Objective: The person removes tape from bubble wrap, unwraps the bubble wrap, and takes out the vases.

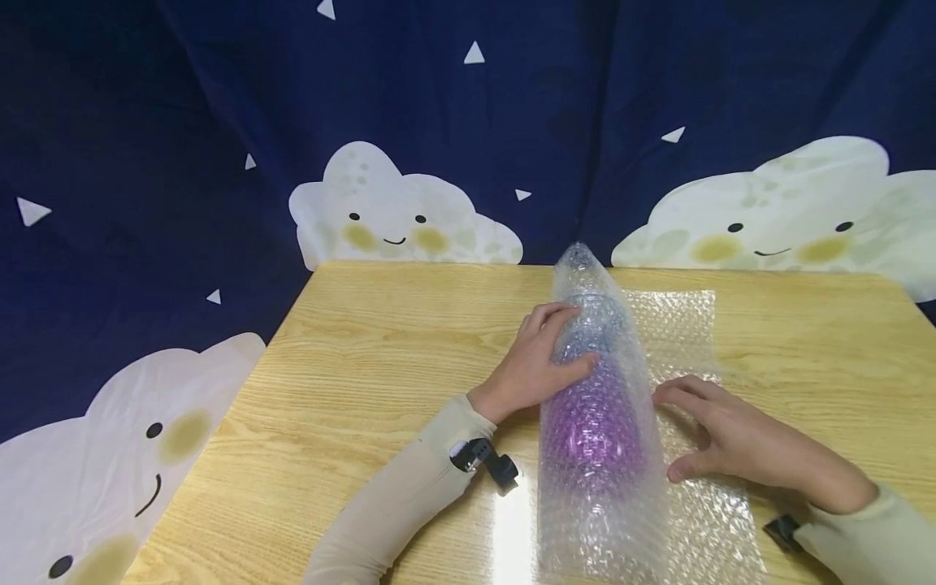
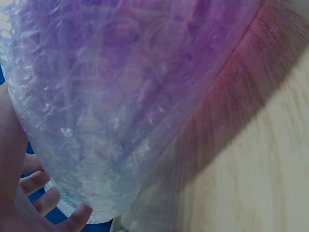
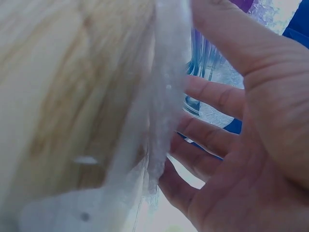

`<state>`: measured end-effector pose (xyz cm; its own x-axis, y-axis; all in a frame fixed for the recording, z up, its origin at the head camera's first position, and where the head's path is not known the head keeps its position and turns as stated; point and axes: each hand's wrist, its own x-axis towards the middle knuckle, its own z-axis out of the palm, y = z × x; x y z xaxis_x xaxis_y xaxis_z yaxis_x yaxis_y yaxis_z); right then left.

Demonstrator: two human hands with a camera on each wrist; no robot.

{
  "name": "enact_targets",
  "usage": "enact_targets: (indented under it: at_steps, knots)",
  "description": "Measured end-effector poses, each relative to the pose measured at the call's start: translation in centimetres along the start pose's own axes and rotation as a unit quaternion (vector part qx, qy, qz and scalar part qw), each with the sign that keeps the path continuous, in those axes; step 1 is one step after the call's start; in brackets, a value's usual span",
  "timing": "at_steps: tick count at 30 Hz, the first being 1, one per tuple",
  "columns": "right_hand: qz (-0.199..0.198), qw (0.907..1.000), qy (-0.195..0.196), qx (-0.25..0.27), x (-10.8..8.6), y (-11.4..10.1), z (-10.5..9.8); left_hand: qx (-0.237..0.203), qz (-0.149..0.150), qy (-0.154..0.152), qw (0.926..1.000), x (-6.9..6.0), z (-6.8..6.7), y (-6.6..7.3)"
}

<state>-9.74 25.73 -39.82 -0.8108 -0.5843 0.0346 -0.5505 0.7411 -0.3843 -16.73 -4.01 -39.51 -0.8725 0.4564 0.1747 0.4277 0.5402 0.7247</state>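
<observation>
A tapering purple-and-blue object (image 1: 592, 422), vase-like in outline, lies on the table wrapped in bubble wrap (image 1: 603, 528). Its narrow bluish end points away from me; the layers blur its exact kind. My left hand (image 1: 532, 361) holds the upper part from the left, thumb and bent fingers on the wrap. In the left wrist view, several fingertips (image 2: 79, 215) rest against the wrapped side. To the right, my right hand (image 1: 731, 439) has relaxed, spread fingers at the wrapped object's edge. In the right wrist view, its fingers (image 3: 207, 135) lie beside a hanging film edge.
Under and right of the wrapped object, a flat stretch of bubble wrap (image 1: 680, 325) covers part of the wooden table (image 1: 387, 357). A dark blue curtain (image 1: 453, 106) with clouds and triangles hangs behind and left. Small black wrist cameras (image 1: 486, 463) sit on both sleeves.
</observation>
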Motion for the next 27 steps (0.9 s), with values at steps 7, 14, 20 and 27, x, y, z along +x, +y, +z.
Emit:
enact_targets:
  at_steps: [7, 14, 20, 27]
  knots:
    - [-0.002, 1.0, 0.001, -0.002, 0.04, 0.05, 0.05, -0.003, 0.004, 0.001, 1.0, -0.15, -0.1, 0.13]
    - [-0.002, 1.0, -0.001, 0.002, 0.04, 0.01, -0.02, -0.001, 0.002, -0.001, 1.0, -0.15, -0.12, 0.17]
    - [0.002, 1.0, -0.007, 0.006, 0.15, 0.03, 0.0, 0.001, 0.003, 0.003, 1.0, -0.02, -0.07, -0.03]
    - [-0.002, 1.0, 0.002, 0.001, 0.0, 0.0, 0.19, 0.005, 0.006, 0.002, 1.0, -0.05, 0.06, -0.11]
